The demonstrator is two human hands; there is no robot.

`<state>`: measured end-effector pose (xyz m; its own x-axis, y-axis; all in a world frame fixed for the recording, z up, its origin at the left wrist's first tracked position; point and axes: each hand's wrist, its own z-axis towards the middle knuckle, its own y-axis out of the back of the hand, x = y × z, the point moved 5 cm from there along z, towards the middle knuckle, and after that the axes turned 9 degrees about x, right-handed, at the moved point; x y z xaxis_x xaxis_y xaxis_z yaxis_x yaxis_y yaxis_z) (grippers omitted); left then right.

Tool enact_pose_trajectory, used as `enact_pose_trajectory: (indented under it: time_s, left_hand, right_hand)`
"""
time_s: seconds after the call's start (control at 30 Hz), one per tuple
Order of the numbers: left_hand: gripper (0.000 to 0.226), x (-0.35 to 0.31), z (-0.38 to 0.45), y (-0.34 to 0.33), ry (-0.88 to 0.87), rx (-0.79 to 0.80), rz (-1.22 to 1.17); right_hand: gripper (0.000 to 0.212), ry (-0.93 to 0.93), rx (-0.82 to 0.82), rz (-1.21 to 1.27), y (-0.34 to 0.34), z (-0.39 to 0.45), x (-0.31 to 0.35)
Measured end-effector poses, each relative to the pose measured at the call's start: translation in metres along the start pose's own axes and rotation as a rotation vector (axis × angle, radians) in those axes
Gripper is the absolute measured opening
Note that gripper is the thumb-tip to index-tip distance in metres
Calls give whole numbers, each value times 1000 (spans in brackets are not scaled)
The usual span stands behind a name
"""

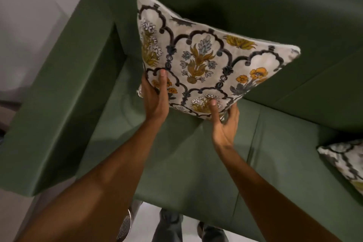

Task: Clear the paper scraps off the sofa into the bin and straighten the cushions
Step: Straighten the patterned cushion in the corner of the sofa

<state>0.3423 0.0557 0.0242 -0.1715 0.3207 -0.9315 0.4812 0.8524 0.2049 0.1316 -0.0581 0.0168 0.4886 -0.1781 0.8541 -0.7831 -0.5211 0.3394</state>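
A cream cushion printed with dark arches and yellow and orange flowers is held above the seat of the green sofa, near its back left corner. My left hand grips the cushion's lower left corner, thumb on the front. My right hand grips its bottom edge, thumb on the front and fingers behind. A second cushion of the same print lies on the seat at the right edge, partly cut off. No paper scraps show on the visible seat.
The sofa's left armrest runs down the left side, with a pale wall and floor beyond. A mesh bin peeks out under my left forearm at the bottom. My feet stand on light floor before the sofa.
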Motion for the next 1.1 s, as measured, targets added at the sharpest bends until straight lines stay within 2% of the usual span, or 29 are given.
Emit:
enact_pose_trajectory:
  time_s: [0.13,0.2,0.27,0.3,0.37,0.5,0.73,0.93,1.1]
  left_hand:
    - [83,17,-22,2,30,-103,235]
    - [87,39,-50,-1,203,-106,321]
    - [78,57,-84,-9,343,-117,402]
    - [70,59,-100,-17,348,-103,459]
    - [60,51,-125,-40,245,-11,585]
    - [57,21,-158,-119,-28,167,837]
    - [60,-13,-210,-272,-256,319,792]
    - [74,-20,-270,-388,-268,506,808]
    - [75,-32,-319,-475,-247,653,726]
  right_hand:
    - [90,8,21,69,7,1,-7]
    - [93,-6,29,81,16,-4,-13]
    - [94,-47,10,80,34,-11,-23]
    - [94,-66,-6,77,46,-14,-28]
    - [94,-103,-40,51,74,-20,-41]
    - [95,-185,-84,23,144,-30,-73]
    - [90,-278,-249,63,275,-44,-126]
    - [100,-385,-535,258,389,-63,-173]
    - [109,-435,-756,408,473,-76,-208]
